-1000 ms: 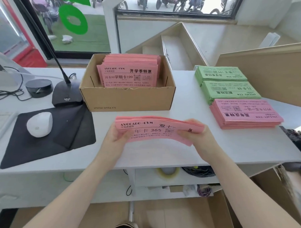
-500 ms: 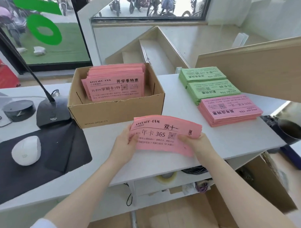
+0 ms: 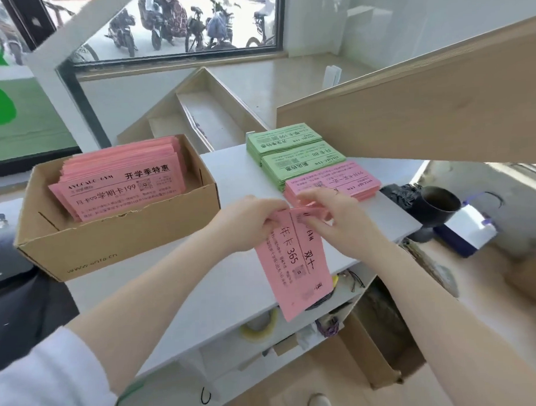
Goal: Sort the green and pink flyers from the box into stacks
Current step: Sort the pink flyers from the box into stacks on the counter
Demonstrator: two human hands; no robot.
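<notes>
You are mid-sort with a bundle of pink flyers (image 3: pixel 293 262) in both hands, between the box (image 3: pixel 122 238) and the pink stack (image 3: pixel 333 184). Your left hand (image 3: pixel 246 223) pinches its top edge; your right hand (image 3: pixel 337 218) curls round the same end, so the bundle hangs long-side down over the counter's (image 3: pixel 178 285) front edge. The step looks like carrying these to the pink stack; next, judge that you turn them flat and square them before laying them on. The two green stacks (image 3: pixel 292 150) sit just behind the pink stack, against the wooden panel (image 3: pixel 409 113), and the counter's right edge runs close beside it, so room there is tight. More pink flyers remain in the box.
</notes>
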